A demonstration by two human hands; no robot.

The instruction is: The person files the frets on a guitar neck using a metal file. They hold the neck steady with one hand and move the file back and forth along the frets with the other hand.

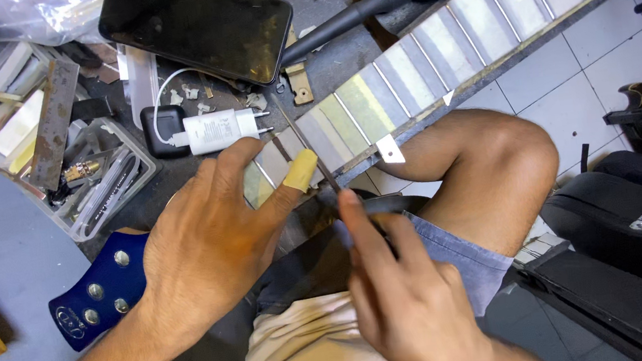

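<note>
My left hand [211,247] lies palm-down with fingers spread over the near end of the guitar neck [443,47], its index finger wrapped in yellow tape and pressing on the fretboard. My right hand [408,292] comes up from below, fingers pressed together, pinching a thin metal file [301,138] that slants across a fret. The neck runs from my lap up toward the table's far right corner, its spaces between frets masked in pale tape. A white charger [217,130] sits just beside my left fingertips.
</note>
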